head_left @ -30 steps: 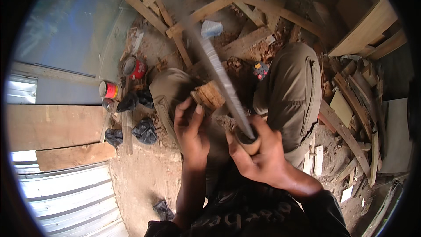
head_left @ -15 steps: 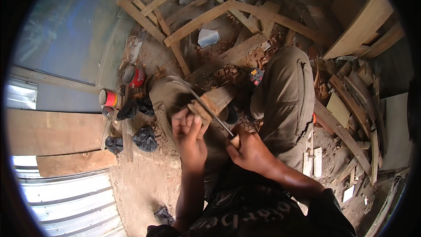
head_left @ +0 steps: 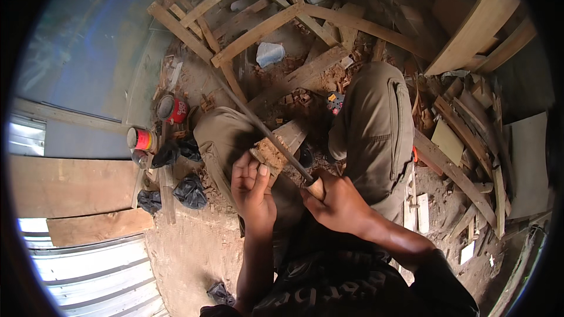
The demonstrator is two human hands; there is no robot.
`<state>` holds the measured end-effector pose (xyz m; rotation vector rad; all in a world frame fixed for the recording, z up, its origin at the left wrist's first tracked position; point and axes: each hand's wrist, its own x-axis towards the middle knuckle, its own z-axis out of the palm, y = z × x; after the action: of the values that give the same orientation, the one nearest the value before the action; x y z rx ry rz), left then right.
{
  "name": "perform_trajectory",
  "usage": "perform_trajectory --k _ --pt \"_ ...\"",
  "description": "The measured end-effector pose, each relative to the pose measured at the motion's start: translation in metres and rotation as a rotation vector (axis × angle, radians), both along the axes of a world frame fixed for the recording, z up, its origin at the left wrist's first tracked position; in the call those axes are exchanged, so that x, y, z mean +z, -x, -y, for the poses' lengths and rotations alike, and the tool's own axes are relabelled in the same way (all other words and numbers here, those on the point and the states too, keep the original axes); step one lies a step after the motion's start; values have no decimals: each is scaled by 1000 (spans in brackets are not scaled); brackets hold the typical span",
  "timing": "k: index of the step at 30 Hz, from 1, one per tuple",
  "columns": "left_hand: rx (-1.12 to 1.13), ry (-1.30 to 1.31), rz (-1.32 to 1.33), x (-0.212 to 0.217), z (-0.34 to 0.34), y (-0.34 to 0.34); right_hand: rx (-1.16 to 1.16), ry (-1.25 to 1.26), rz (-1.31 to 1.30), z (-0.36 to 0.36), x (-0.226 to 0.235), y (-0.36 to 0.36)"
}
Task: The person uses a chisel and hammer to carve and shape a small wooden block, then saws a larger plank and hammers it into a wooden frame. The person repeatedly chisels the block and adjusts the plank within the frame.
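Observation:
My right hand [head_left: 336, 204] is wrapped round the light wooden handle of a long dark file [head_left: 258, 123]. The file slants up to the left and lies across a wooden block [head_left: 271, 154] with a rough, pale brown face. My left hand [head_left: 254, 192] grips the block's near left edge, thumb and fingertips against it. Behind the block a paler length of wood [head_left: 292, 134] extends between my knees; whether the two are one piece I cannot tell.
A wooden frame [head_left: 258, 34] and a whitish-blue lump [head_left: 270, 54] lie ahead. Red cans [head_left: 172, 109] and black plastic bags [head_left: 191, 192] stand on the left. Scrap boards [head_left: 461, 179] are heaped on the right. A dark, colour-dotted object [head_left: 335, 102] sits by my right knee.
The file has slid over the block, with more of its blade now reaching past the far side. My left hand stays at the block. The whole view has shifted slightly.

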<state>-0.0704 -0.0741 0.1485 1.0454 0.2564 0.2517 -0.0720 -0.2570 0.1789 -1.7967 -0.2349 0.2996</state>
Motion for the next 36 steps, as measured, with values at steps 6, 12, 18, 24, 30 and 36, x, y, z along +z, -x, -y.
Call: perform_trajectory --k 6,12,18,24,30,36 --pt "18 15 39 2 -3 -1 -29 0 -67 -1 3 9" --pt "55 -43 8 -1 -3 1 23 -2 -42 1 17 13" --pt "93 -63 -25 -1 -1 0 102 173 -100 -5 9 4" --pt "58 -36 37 -1 -3 -1 -79 -30 177 -4 8 21" --pt "95 -85 20 -10 -1 10 14 42 65 -8 8 14" --pt "57 -131 -10 -11 5 14 42 -65 179 0 7 10"
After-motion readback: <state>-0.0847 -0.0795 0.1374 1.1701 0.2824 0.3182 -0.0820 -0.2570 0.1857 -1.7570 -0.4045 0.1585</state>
